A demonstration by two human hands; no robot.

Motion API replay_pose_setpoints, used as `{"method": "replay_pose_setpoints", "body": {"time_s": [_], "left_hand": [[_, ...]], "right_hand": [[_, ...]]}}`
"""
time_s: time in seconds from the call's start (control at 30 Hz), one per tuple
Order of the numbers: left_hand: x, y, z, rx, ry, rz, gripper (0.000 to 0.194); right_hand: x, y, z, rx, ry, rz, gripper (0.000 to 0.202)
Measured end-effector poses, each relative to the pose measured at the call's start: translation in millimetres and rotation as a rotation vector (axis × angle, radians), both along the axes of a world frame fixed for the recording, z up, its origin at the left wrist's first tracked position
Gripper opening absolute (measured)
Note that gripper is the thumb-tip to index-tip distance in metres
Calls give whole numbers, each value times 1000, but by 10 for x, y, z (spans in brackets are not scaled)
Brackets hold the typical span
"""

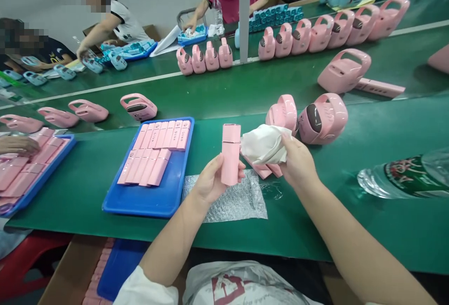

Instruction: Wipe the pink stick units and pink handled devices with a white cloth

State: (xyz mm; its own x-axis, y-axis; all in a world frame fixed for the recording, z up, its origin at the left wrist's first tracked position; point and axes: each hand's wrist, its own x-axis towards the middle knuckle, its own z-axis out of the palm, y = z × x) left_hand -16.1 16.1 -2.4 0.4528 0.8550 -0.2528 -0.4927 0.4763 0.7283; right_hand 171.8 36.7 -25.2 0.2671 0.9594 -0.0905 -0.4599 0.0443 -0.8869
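Note:
My left hand (210, 181) is wrapped round the lower part of a pink rectangular case (230, 162), which stands upright with a shiny line below its top. To its right, my right hand (300, 162) grips a crumpled white cloth (264, 145) by its right edge. The cloth partly covers some pink pieces (261, 170) lying on the green table (298, 230). A sheet of bubble wrap (242, 204) lies flat beneath my left hand. Left of it, a blue tray (140, 202) holds two rows of similar pink cases (145, 167).
Pink handled units (324, 120) stand behind the cloth, with more along the green belt (210, 90). A clear bottle (407, 176) lies at right. At far left a person's hand (19, 146) touches another filled tray (45, 174). People work across the belt.

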Motion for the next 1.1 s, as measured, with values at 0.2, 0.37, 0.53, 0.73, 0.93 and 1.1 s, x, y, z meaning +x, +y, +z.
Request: {"method": "replay_pose_setpoints", "body": {"time_s": [0.2, 0.37, 0.53, 0.73, 0.93, 1.1], "left_hand": [[13, -37, 41, 105, -10, -129, 43], [86, -91, -8, 94, 18, -174, 44], [162, -101, -67, 9, 33, -61, 71], [120, -83, -56, 12, 6, -124, 88], [116, -72, -70, 15, -13, -122, 41], [158, -61, -88, -85, 7, -18, 50]], "right_hand": [[-53, -105, -29, 135, -122, -107, 40], [-48, -234, -26, 349, -572, -126, 35], [-233, -361, 16, 938, -1160, 102, 31], [-189, -303, -67, 862, -1095, 95, 31], [8, 31, -124, 56, -114, -283, 37], [-96, -136, -81, 187, -295, -298, 36]]}}
